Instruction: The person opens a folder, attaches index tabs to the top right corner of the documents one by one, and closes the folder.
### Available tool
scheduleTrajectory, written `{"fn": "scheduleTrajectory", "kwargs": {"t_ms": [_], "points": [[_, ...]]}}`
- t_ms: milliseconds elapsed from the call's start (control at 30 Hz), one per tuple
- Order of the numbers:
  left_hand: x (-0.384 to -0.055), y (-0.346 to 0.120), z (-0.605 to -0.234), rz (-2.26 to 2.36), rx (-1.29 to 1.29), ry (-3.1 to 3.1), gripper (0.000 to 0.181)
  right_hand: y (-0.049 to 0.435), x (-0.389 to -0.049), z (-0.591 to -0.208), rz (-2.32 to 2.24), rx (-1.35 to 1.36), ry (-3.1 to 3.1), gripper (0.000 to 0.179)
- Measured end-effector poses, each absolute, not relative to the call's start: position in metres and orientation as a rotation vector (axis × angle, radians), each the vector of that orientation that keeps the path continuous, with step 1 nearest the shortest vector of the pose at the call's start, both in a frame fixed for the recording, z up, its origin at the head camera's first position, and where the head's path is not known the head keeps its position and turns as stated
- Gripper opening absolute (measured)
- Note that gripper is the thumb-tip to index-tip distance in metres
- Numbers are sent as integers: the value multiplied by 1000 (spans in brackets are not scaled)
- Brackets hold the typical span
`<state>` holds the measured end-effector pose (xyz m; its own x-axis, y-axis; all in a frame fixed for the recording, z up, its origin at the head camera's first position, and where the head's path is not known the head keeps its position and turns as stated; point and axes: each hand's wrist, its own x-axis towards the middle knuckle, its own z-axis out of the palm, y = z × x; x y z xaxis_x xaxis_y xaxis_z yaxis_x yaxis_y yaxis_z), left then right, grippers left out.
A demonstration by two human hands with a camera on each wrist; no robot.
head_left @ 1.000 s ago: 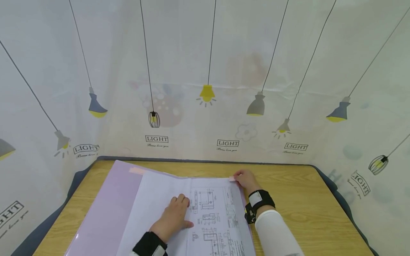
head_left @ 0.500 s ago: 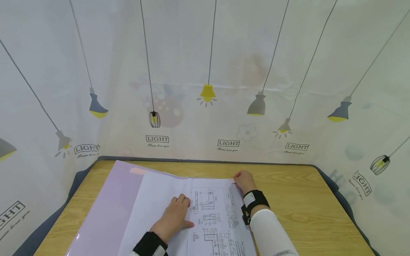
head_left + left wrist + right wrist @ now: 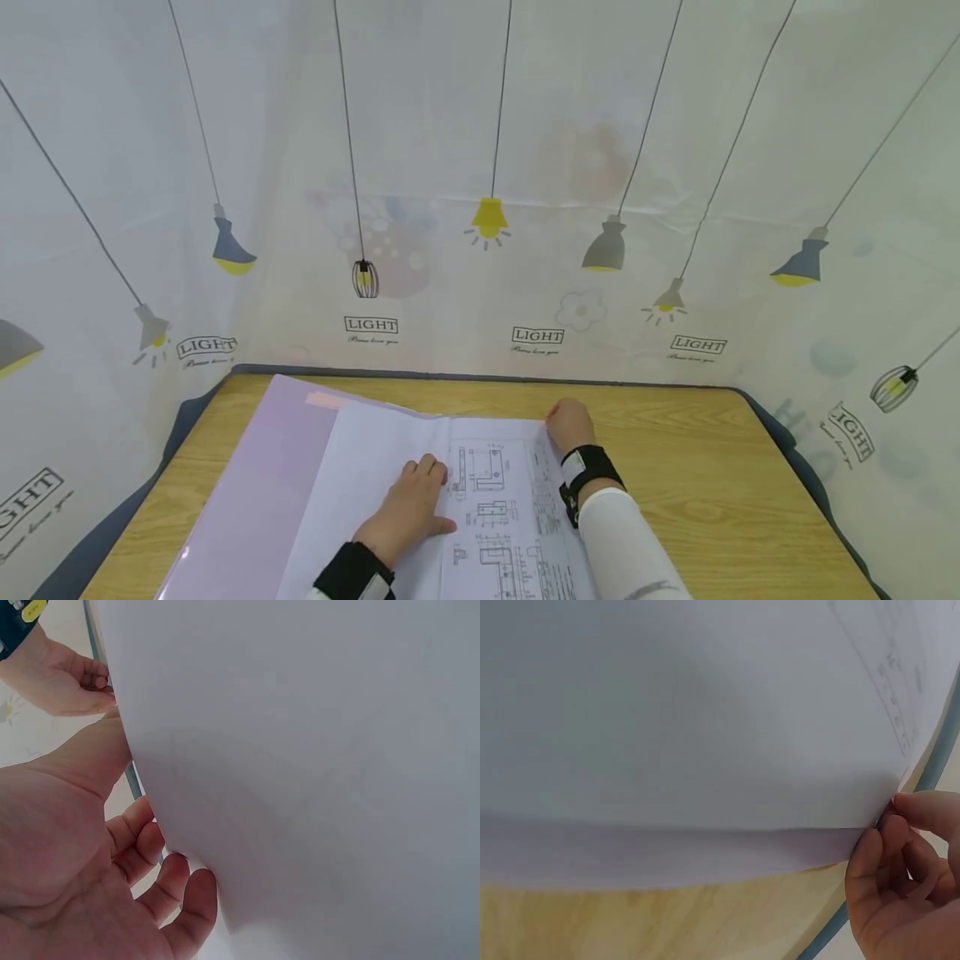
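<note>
A lilac folder (image 3: 247,483) lies spread on the table, with a blank white page (image 3: 330,492) on its left part. To the right is a sheet with technical drawings (image 3: 517,500). My left hand (image 3: 408,504) rests across the fold between them, thumb spread onto the drawings. Its fingers look loosely bent beside the paper's edge in the left wrist view. At the far right corner, my right hand (image 3: 572,427) pinches the drawing sheet between thumb and fingers, as the right wrist view (image 3: 904,862) shows. The hand hides that corner in the head view.
The wooden table (image 3: 720,483) has a dark blue rim (image 3: 487,377). Behind and around it hangs a pale curtain (image 3: 420,150) printed with lamps. A pink strip (image 3: 324,400) sits at the folder's upper left edge.
My right wrist and forearm have swung slightly to the left, while the fingers stay at the corner. A pink strip seen there earlier is now covered. My left hand keeps its place.
</note>
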<state>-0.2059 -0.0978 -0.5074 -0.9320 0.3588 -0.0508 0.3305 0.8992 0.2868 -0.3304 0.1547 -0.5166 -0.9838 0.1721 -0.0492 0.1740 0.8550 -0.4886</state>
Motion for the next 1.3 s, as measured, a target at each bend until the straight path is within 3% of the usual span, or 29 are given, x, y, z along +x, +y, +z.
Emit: {"fn": "scheduleTrajectory", "kwargs": {"t_ms": [567, 833, 1033, 1300], "points": [[-206, -95, -509, 403, 535, 2959, 68, 161, -324, -526, -585, 329, 3209, 9], [-207, -96, -505, 423, 503, 2928, 67, 164, -321, -522, -558, 178, 3239, 5], [-208, -96, -505, 421, 492, 2922, 68, 175, -317, -518, -621, 49, 3114, 14], [-208, -95, -506, 444, 488, 2921, 66, 193, -309, -520, -271, -235, 3166, 18]]}}
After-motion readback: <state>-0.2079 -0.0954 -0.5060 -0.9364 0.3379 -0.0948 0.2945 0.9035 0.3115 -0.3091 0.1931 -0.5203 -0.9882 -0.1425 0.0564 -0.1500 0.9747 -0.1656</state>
